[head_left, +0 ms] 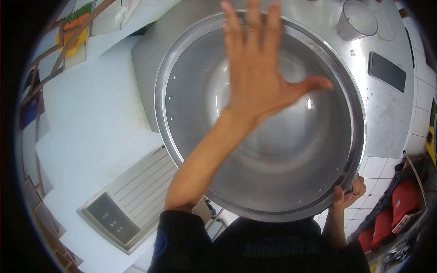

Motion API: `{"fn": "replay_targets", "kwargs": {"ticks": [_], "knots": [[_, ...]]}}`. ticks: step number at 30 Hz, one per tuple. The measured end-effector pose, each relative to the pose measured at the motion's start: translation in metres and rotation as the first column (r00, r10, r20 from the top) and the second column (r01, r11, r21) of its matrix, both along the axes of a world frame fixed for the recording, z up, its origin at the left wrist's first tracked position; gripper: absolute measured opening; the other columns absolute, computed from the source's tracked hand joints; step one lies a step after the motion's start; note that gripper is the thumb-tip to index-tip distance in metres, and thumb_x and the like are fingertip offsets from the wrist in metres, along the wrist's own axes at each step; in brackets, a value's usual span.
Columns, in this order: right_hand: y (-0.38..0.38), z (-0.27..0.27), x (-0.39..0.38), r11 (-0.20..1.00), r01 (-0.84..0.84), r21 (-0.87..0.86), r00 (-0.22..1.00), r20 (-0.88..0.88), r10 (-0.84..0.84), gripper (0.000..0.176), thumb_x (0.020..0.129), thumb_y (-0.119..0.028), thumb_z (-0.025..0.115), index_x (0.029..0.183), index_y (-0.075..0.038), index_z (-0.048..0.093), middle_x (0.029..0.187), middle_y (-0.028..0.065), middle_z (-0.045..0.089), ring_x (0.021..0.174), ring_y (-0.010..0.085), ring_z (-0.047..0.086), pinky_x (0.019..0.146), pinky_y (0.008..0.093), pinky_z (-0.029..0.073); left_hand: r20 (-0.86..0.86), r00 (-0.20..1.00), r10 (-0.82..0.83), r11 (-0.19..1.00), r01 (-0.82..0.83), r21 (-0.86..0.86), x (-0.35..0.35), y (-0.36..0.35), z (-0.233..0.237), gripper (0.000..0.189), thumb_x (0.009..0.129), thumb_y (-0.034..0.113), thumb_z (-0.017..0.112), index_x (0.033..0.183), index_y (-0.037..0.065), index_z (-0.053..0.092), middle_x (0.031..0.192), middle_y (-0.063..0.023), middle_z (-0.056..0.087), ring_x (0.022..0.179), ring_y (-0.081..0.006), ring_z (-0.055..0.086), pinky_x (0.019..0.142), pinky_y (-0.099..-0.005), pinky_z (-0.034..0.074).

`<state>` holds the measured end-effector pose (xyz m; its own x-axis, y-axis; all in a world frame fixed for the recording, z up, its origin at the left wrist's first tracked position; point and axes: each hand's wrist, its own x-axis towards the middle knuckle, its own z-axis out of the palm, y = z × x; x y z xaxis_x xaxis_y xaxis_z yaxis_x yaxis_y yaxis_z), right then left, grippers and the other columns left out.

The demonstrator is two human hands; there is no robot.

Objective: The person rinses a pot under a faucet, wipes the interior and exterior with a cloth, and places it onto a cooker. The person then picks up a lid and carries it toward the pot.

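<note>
A large round stainless steel bowl [273, 179] fills the middle of the view, its inner wall shiny and dotted with a few drops or specks. Over it, my left hand [255, 75] is stretched out palm down, fingers spread and slightly blurred. Its fingertips overlap the far rim in this view, and nothing is in it. At the near right side, my right hand [349, 194] is closed around the bowl's rim, with the thumb on top.
A steel table [387, 123] lies beyond and right of the bowl. On it are a clear plastic container [357, 20] and a dark phone [387, 72]. At left is a slatted appliance with a dark panel [114, 220]. Red bags [404, 200] sit at lower right.
</note>
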<state>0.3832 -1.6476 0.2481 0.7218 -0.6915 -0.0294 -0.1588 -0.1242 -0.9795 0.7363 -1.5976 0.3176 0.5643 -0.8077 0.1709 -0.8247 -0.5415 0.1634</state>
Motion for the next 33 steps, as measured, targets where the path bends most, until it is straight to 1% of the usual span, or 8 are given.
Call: {"fn": "replay_targets", "kwargs": {"ticks": [3,5,9,18,24,26,29,33], "knots": [[-0.010,0.012,0.011,0.993,-0.056,0.100,0.996,-0.068,0.063,0.052,0.079,-0.034,0.075,0.113,0.004,0.066,0.087,0.0085,0.063,0.075,0.0130,0.056,0.069,0.0275,0.042,-0.103,0.988,-0.111,0.975,0.088,-0.205,-0.029,-0.013,-0.008,0.123,0.063,0.068,0.079,0.148,-0.006,0.029,0.152,-0.0348,0.023,0.135,-0.0676,0.013,0.107,-0.0721,0.018],[-0.003,0.004,0.017,0.998,0.055,0.023,0.998,-0.037,-0.054,0.051,0.079,-0.035,0.075,0.108,0.005,0.068,0.078,0.0058,0.061,0.068,0.0119,0.053,0.063,0.0266,0.040,-0.175,0.972,-0.157,0.976,0.126,-0.176,-0.050,-0.011,-0.017,0.126,0.068,0.085,0.059,0.154,0.001,0.020,0.161,-0.0234,0.011,0.147,-0.0513,0.003,0.114,-0.0669,0.005],[-0.010,0.021,0.044,0.994,0.102,0.039,0.995,-0.019,-0.102,0.055,0.076,-0.038,0.075,0.106,0.008,0.069,0.058,-0.0009,0.054,0.051,0.0087,0.046,0.052,0.0245,0.035,-0.272,0.927,-0.257,0.959,0.210,-0.193,-0.081,-0.011,-0.013,0.120,0.071,0.086,0.052,0.153,0.003,0.025,0.161,-0.0230,0.014,0.146,-0.0518,0.007,0.116,-0.0650,0.008],[-0.008,0.017,0.054,0.993,0.107,0.055,0.990,0.089,-0.112,0.056,0.079,-0.029,0.072,0.121,0.008,0.065,0.072,0.0073,0.067,0.061,0.0092,0.057,0.059,0.0236,0.043,-0.484,0.729,-0.485,0.873,0.439,-0.214,-0.138,0.021,-0.002,0.084,0.093,0.074,0.028,0.147,0.012,0.045,0.158,-0.0102,0.033,0.149,-0.0361,0.020,0.119,-0.0564,0.009],[-0.019,0.013,0.056,0.988,0.075,0.136,0.982,0.163,-0.097,0.076,0.098,-0.059,0.035,0.120,0.008,0.066,0.088,0.0145,0.065,0.082,0.0206,0.059,0.075,0.0327,0.046,-0.566,0.652,-0.505,0.863,0.388,-0.323,-0.164,0.042,0.024,0.044,0.097,0.037,0.052,0.126,0.008,0.066,0.146,-0.0100,0.052,0.146,-0.0333,0.030,0.120,-0.0548,0.011],[-0.024,0.013,0.056,0.975,0.054,0.215,0.985,0.150,-0.088,0.081,0.103,-0.056,0.016,0.119,0.004,0.068,0.085,0.0098,0.058,0.084,0.0199,0.051,0.080,0.0332,0.040,-0.629,0.563,-0.536,0.844,0.339,-0.416,-0.176,0.059,0.034,0.024,0.088,0.021,0.071,0.106,0.006,0.075,0.123,-0.0085,0.069,0.134,-0.0317,0.049,0.115,-0.0526,0.026],[-0.040,0.019,0.054,0.976,0.133,0.170,0.988,0.058,-0.145,0.074,0.106,-0.049,0.016,0.118,0.000,0.070,0.086,0.0079,0.059,0.085,0.0174,0.053,0.080,0.0333,0.041,-0.607,0.648,-0.460,0.861,0.158,-0.484,-0.189,0.095,0.044,0.014,0.076,0.004,0.081,0.088,0.007,0.076,0.091,-0.0054,0.075,0.113,-0.0268,0.067,0.099,-0.0475,0.046],[-0.057,0.000,0.034,0.914,0.352,0.203,0.933,-0.148,-0.327,0.065,0.107,-0.045,0.022,0.120,-0.002,0.069,0.083,0.0050,0.057,0.082,0.0149,0.053,0.077,0.0315,0.045,-0.657,0.728,-0.195,0.808,-0.260,-0.529,-0.178,0.176,0.045,0.019,0.072,-0.004,0.083,0.074,0.007,0.067,0.070,-0.0073,0.066,0.079,-0.0216,0.071,0.076,-0.0411,0.055]]}}
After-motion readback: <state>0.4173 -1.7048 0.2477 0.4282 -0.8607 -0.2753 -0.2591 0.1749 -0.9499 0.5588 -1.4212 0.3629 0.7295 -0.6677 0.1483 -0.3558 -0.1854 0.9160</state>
